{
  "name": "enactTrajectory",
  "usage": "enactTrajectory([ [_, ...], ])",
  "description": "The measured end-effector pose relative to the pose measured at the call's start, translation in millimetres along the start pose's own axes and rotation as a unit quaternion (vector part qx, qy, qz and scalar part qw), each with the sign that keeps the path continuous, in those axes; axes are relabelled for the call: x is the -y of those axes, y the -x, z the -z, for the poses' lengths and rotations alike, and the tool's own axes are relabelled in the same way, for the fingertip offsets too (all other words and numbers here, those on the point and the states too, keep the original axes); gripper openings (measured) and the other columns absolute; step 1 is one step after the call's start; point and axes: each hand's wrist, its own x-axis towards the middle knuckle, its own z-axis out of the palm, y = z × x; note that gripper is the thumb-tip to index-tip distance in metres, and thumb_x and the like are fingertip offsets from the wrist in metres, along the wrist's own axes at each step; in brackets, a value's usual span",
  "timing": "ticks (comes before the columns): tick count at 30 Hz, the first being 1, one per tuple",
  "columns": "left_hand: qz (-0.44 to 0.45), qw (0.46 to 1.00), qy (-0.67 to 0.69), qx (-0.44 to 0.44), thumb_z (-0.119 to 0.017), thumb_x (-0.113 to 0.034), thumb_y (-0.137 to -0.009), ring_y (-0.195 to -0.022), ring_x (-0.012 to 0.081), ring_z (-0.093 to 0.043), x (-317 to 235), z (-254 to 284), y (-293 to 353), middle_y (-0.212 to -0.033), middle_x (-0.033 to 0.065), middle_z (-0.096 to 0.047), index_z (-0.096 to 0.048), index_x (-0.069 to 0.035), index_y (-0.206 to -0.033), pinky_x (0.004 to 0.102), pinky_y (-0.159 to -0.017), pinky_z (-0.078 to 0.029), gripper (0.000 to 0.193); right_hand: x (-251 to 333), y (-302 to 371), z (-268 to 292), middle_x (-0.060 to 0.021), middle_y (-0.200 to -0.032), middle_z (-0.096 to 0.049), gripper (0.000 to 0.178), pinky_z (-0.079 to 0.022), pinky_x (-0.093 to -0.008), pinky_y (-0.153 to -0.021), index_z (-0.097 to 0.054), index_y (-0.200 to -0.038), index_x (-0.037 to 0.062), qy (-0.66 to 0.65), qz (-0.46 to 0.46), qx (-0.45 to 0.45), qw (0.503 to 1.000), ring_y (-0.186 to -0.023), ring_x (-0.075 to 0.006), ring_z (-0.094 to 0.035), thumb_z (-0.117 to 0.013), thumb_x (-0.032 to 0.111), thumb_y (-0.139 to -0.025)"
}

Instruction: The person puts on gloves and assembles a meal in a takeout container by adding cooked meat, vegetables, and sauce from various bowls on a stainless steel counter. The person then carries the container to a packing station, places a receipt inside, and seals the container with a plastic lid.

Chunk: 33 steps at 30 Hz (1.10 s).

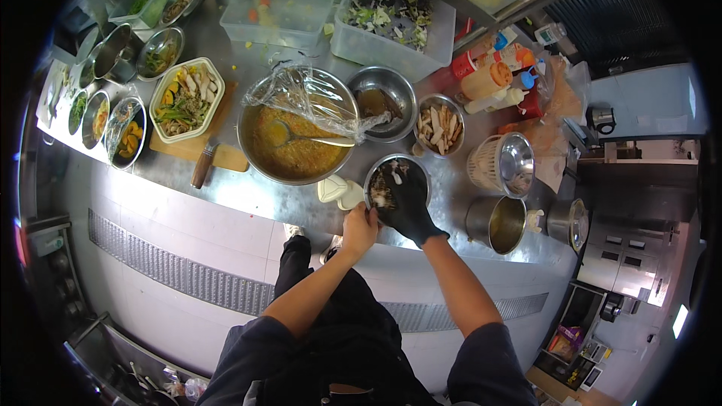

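Note:
A small metal bowl (429, 180) holding dark and pale shredded food stands near the counter's front edge. My bare left hand (361, 231) is closed on its near rim, thumb and fingers together. My right hand (410, 207), in a black glove, reaches down into the same bowl; its fingers blend with the dark contents. Just left of the bowl lie small cream-coloured containers (331, 189). Beyond them is a large metal bowl (244, 143) of orange-brown sauce with a ladle (331, 141) in it and plastic wrap (301, 94) pulled partly back.
A filled food tray (154, 109) and a knife (203, 165) rest on a wooden board (235, 162) to the left. Bowls of sliced food (438, 128) and brown liquid (410, 98) stand behind. Sauce bottles (489, 81), a metal pot (496, 224) and a white basket (485, 165) are right.

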Motion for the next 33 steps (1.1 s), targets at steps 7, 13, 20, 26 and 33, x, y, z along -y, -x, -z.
enactTrajectory([
  [7, 0.044, 0.998, 0.042, 0.028, -0.056, -0.008, -0.091, -0.058, 0.0279, -0.067, 8, 2, -13, -0.062, 0.0144, -0.065, -0.053, 0.002, -0.082, 0.0393, -0.058, -0.051, 0.014, 7, -28, -8, -0.0200, -0.101, -0.062, 0.038, -0.044, -0.0484, -0.086, -0.063, -0.097, 0.0037, 0.008, -0.032, 0.021, 0.999, -0.099, -0.0376, -0.058, -0.074, 0.024, -0.067],
  [13, 0.039, 0.999, 0.023, 0.007, -0.057, -0.009, -0.089, -0.060, 0.0314, -0.067, 1, 0, -14, -0.059, 0.0142, -0.064, -0.054, 0.002, -0.078, 0.0410, -0.059, -0.051, 0.016, -10, -35, -20, -0.0193, -0.107, -0.063, 0.031, -0.046, -0.0434, -0.091, -0.064, -0.101, 0.0036, -0.021, -0.109, 0.026, 0.994, -0.105, -0.0367, -0.058, -0.067, 0.011, -0.071],
  [20, 0.033, 0.999, -0.010, -0.033, -0.058, -0.012, -0.088, -0.063, 0.0380, -0.066, 6, -4, -12, -0.061, 0.0181, -0.064, -0.056, 0.003, -0.078, 0.0449, -0.061, -0.051, 0.018, -19, -7, 29, -0.0201, -0.122, -0.056, 0.049, -0.044, -0.0420, -0.097, -0.056, -0.118, 0.0036, -0.133, -0.059, 0.031, 0.989, -0.116, -0.0368, -0.053, -0.068, 0.004, -0.071],
  [26, 0.019, 0.995, -0.091, -0.033, -0.055, -0.022, -0.088, -0.075, 0.0460, -0.062, 17, -18, -16, -0.078, 0.0277, -0.063, -0.061, 0.001, -0.084, 0.0534, -0.068, -0.049, 0.025, -37, -5, 22, -0.0275, -0.141, -0.039, 0.058, -0.028, -0.0496, -0.113, -0.047, -0.136, 0.0041, -0.005, 0.074, 0.116, 0.990, -0.134, -0.0446, -0.033, -0.064, 0.021, -0.083],
  [33, 0.040, 0.999, -0.013, 0.002, -0.057, -0.021, -0.088, -0.073, 0.0457, -0.063, 28, -24, -16, -0.074, 0.0261, -0.064, -0.059, 0.002, -0.085, 0.0545, -0.067, -0.050, 0.023, -44, -15, -21, -0.0261, -0.131, -0.051, 0.055, -0.038, -0.0479, -0.103, -0.050, -0.128, -0.0016, 0.070, 0.046, 0.124, 0.989, -0.119, -0.0396, -0.050, -0.059, 0.033, -0.086],
])
